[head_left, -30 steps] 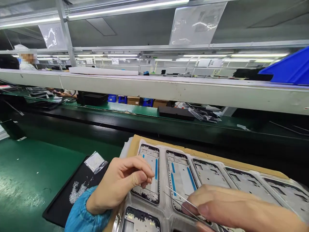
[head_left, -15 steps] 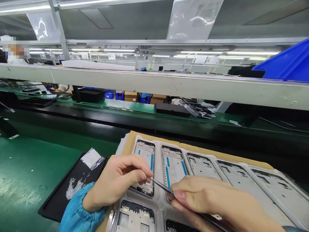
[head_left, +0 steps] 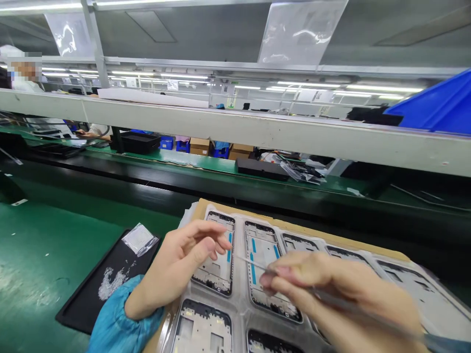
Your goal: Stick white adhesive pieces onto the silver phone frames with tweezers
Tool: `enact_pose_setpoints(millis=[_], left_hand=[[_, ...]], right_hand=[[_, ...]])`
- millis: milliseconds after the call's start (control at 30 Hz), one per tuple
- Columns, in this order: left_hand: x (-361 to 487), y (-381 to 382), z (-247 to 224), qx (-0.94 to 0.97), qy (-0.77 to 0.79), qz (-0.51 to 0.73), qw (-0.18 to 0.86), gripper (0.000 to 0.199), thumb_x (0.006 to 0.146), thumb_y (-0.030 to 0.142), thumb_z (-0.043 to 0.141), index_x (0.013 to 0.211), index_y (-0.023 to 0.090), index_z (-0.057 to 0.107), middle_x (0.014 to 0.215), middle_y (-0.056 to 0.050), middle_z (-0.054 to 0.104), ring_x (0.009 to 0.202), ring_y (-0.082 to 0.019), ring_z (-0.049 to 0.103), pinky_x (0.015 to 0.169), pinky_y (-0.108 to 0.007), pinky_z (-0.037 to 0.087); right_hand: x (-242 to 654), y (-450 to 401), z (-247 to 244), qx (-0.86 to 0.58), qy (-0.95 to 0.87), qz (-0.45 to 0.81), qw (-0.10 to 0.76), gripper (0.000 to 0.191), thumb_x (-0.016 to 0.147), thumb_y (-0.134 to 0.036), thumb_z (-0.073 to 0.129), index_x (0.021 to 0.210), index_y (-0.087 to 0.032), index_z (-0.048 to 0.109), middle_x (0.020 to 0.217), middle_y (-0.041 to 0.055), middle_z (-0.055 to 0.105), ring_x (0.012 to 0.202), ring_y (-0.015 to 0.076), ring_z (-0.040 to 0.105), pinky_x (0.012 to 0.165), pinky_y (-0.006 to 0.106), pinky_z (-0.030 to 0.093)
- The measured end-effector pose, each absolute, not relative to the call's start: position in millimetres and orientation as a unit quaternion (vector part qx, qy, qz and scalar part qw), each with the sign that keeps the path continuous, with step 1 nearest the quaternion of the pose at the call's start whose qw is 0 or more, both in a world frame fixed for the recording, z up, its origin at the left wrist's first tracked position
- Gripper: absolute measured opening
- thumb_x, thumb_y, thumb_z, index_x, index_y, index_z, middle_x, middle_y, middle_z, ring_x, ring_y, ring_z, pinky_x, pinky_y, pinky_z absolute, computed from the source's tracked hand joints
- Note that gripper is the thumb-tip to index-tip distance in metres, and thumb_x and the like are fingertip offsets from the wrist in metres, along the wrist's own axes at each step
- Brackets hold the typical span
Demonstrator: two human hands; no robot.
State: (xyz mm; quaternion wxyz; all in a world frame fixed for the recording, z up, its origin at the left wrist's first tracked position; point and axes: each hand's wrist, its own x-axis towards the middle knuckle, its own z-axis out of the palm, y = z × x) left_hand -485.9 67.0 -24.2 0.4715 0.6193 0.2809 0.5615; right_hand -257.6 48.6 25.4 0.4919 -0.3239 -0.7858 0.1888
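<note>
My right hand (head_left: 305, 279) grips a pair of tweezers (head_left: 253, 263), blurred by motion, its thin tip pointing left. My left hand (head_left: 187, 260), with a blue sleeve at the wrist, hovers over the leftmost phone frame (head_left: 215, 269). Its thumb and fingers are apart, and I see nothing between them. Blue strips stick to this frame. A second phone frame (head_left: 270, 289) with blue strips lies beneath the tweezers and my right hand. Both sit in pockets of a clear plastic tray (head_left: 240, 245). Whether the tweezer tip carries anything is too blurred to tell.
A black tray (head_left: 84, 289) on the green bench holds a heap of small clear pieces (head_left: 110, 283) and a small bag (head_left: 140, 239). More phone frames (head_left: 217, 333) fill the plastic tray. A white shelf beam (head_left: 235, 125) crosses ahead. A person (head_left: 25, 73) is at far left.
My left thumb and fingers, pinched near the tweezer tip before, have spread and moved up slightly. The tweezers and my right hand have shifted a little, and the tip is now apart from my left fingers.
</note>
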Motion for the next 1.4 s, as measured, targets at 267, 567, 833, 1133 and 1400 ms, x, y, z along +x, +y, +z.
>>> enact_pose_setpoints(millis=[267,567,833,1133,1400], left_hand=[[-491.7,94.2,-1.6,0.797,0.37,0.402,0.257,0.021,0.102,0.033,0.05,0.111,0.025,0.067,0.114,-0.003,0.069,0.098,-0.022,0.063,0.088,-0.032,0.05],[-420.6,165.5,-8.9,0.906,0.36,0.169,0.148,0.016,0.089,0.022,0.063,0.103,0.014,0.065,0.107,-0.014,0.064,0.104,-0.035,0.062,0.097,-0.048,0.049],[-422.5,156.1,-29.1,0.888,0.37,0.212,0.174,0.032,0.095,0.024,0.057,0.125,0.013,0.057,0.132,-0.017,0.056,0.125,-0.032,0.056,0.111,-0.046,0.042],[-418.8,152.4,-27.8,0.886,0.374,0.217,0.166,0.037,0.096,0.025,0.052,0.131,0.012,0.053,0.133,-0.018,0.059,0.126,-0.033,0.054,0.111,-0.05,0.043],[-419.8,150.6,-25.7,0.905,0.36,0.182,0.139,0.042,0.1,0.03,0.045,0.137,0.012,0.055,0.147,-0.02,0.048,0.135,-0.036,0.047,0.117,-0.053,0.036]], right_hand=[[-209.9,137.4,13.6,-0.433,-0.628,0.385,0.52,0.044,0.063,-0.054,0.09,0.064,-0.02,0.062,0.065,0.0062,0.073,0.058,0.0177,0.069,0.047,0.025,0.052],[-196.2,164.0,-33.8,-0.439,-0.626,0.427,0.483,0.047,0.062,-0.059,0.086,0.067,-0.018,0.062,0.066,0.0071,0.074,0.054,0.0155,0.065,0.047,0.026,0.049],[-201.2,168.8,-37.1,-0.421,-0.643,0.439,0.465,0.042,0.064,-0.05,0.088,0.066,-0.018,0.061,0.063,0.0046,0.072,0.056,0.0154,0.067,0.049,0.024,0.051],[-202.9,168.1,-38.3,-0.411,-0.648,0.435,0.472,0.04,0.067,-0.047,0.086,0.063,-0.019,0.058,0.059,0.002,0.069,0.055,0.015,0.067,0.051,0.025,0.053],[-200.6,168.9,-39.3,-0.407,-0.647,0.438,0.473,0.036,0.069,-0.044,0.084,0.065,-0.019,0.058,0.061,0.0025,0.07,0.056,0.015,0.068,0.047,0.022,0.05]])
